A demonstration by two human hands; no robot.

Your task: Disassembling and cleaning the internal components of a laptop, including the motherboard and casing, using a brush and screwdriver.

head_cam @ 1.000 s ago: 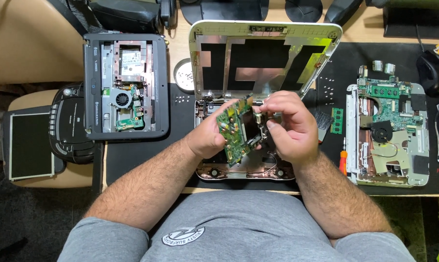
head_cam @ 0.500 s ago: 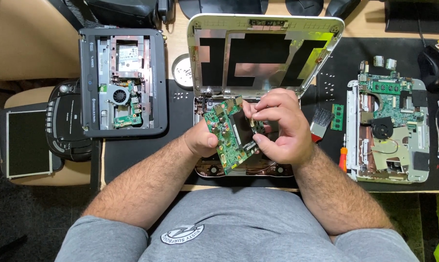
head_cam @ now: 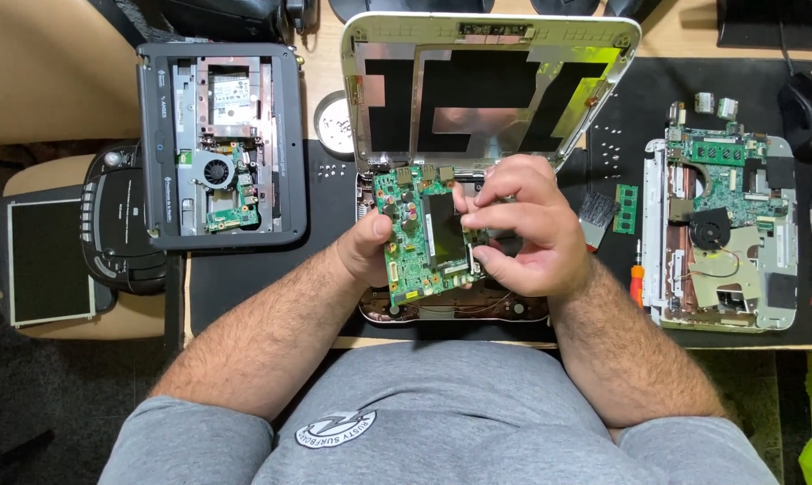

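A green circuit board (head_cam: 417, 235) with a dark rectangular module in its middle is held tilted above the base of an opened white laptop (head_cam: 491, 85). My left hand (head_cam: 363, 250) grips the board's left edge. My right hand (head_cam: 525, 224) holds the board's right side, with thumb and fingers pinched at the module's upper right corner. The laptop's base (head_cam: 451, 310) shows under the hands; most of it is hidden by them.
A dark opened laptop base (head_cam: 222, 144) with a fan lies at the left. A third stripped laptop (head_cam: 725, 233) sits at the right, with a memory stick (head_cam: 627, 208), a brush (head_cam: 595, 216) and an orange screwdriver (head_cam: 637, 286) beside it. A mouse (head_cam: 806, 99) rests far right.
The board has turned from edge-on to face up toward me. My right hand's fingers shifted to the module's upper right corner.
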